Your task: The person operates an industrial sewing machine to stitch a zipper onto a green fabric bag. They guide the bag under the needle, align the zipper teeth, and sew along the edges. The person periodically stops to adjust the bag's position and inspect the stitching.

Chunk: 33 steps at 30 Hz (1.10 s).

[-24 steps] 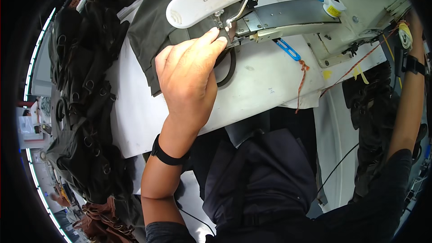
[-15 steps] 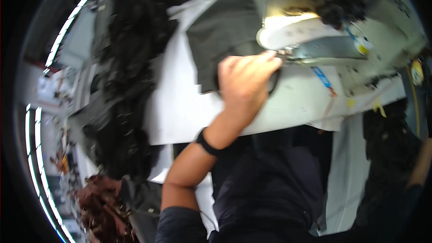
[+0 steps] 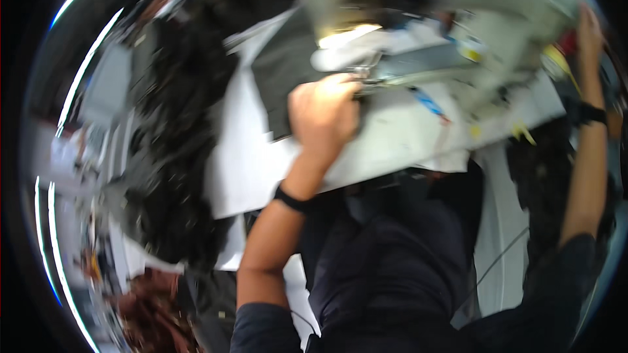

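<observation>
My left hand, fingers bent and closed, is on dark olive fabric on the white worktable, fingertips beside the presser foot of a pale sewing machine. A lamp lights that spot. My right hand is raised at the machine's far right end; motion blur hides whether it grips anything. A blue slotted tool with an orange cord lies right of the fabric. The whole view is smeared.
Piles of dark pieces line the left side, with brown material lower left. More dark pieces hang right of the table beside a pale panel. A thin black cable runs near my right arm.
The camera view has swung, showing more of the machine's upper body. My left hand stays on the fabric by the presser foot. My right hand, out of sight half a second ago, shows again.
</observation>
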Tool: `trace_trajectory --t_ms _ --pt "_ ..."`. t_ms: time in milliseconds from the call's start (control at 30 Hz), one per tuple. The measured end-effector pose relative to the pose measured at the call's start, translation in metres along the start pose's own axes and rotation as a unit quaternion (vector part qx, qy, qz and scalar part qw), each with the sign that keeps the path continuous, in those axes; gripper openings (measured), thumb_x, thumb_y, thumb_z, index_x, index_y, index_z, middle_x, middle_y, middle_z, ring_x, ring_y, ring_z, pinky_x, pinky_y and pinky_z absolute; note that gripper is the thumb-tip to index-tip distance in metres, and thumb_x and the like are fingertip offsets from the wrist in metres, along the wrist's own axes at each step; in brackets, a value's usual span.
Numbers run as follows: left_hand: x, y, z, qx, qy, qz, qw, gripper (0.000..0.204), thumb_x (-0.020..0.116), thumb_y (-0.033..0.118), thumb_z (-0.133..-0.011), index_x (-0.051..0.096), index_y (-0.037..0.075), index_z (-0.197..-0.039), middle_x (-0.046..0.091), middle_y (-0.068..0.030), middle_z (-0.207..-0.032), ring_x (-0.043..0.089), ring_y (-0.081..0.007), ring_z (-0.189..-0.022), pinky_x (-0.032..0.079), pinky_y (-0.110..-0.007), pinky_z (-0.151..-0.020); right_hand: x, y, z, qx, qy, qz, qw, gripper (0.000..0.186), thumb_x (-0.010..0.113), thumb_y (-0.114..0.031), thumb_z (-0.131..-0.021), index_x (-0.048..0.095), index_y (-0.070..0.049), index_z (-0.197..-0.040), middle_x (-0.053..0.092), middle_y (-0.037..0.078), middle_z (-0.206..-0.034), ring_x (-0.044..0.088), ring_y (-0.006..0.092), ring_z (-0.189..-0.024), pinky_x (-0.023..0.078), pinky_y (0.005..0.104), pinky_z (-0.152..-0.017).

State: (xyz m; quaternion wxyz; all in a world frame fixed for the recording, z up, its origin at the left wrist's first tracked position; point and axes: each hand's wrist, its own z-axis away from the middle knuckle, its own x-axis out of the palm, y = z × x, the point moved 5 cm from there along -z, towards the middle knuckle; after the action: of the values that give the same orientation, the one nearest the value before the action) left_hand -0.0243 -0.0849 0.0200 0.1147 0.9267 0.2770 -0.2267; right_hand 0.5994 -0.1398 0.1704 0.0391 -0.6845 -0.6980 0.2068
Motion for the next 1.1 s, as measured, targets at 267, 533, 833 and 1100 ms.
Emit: trace_trajectory --t_ms 267,533,833,1100 --pt "0.01 0.018 -0.013 -0.004 -0.002 0.039 0.999 0.023 0.078 0.002 -0.086 0.073 0.008 -0.108 0.075 -0.0088 -0.107 0.073 -0.0277 -0.096 0.055 -0.038 -0.089 -0.022 -0.28 0.232 0.12 -0.267 -0.346 0.892 0.015 0.063 -0.012 -0.105 0.07 -0.002 -0.115 0.072 0.004 -0.094 0.062 0.0064 -0.076 0.051 0.0256 -0.068" --pt "0.005 0.018 -0.016 0.058 -0.014 -0.021 0.998 0.022 0.084 0.013 -0.086 0.074 0.01 -0.106 0.073 -0.0049 -0.102 0.07 -0.0231 -0.089 0.052 -0.036 -0.077 0.096 -0.372 0.253 0.328 -0.384 -0.566 0.652 0.02 0.066 -0.017 -0.099 0.069 0.003 -0.099 0.067 0.006 -0.073 0.058 0.0084 -0.056 0.047 0.0261 -0.051" --pt "0.004 0.013 -0.005 0.019 -0.01 0.056 0.998 0.024 0.082 -0.002 -0.084 0.078 0.005 -0.107 0.073 -0.0102 -0.1 0.072 -0.025 -0.088 0.057 -0.036 -0.077 0.108 -0.376 0.277 0.287 -0.304 -0.411 0.81 0.027 0.064 -0.015 -0.096 0.056 0.004 -0.078 0.061 0.02 -0.065 0.058 0.031 -0.053 0.045 0.0438 -0.056" --pt "0.002 -0.002 -0.014 -0.014 -0.015 0.148 0.989 0.02 0.081 -0.003 -0.083 0.077 0.004 -0.102 0.075 -0.0097 -0.096 0.072 -0.0257 -0.086 0.058 -0.035 -0.076 0.115 -0.374 0.274 0.272 -0.325 -0.405 0.81 0.026 0.063 -0.015 -0.096 0.057 0.005 -0.079 0.064 0.022 -0.068 0.063 0.0373 -0.062 0.048 0.0456 -0.061"
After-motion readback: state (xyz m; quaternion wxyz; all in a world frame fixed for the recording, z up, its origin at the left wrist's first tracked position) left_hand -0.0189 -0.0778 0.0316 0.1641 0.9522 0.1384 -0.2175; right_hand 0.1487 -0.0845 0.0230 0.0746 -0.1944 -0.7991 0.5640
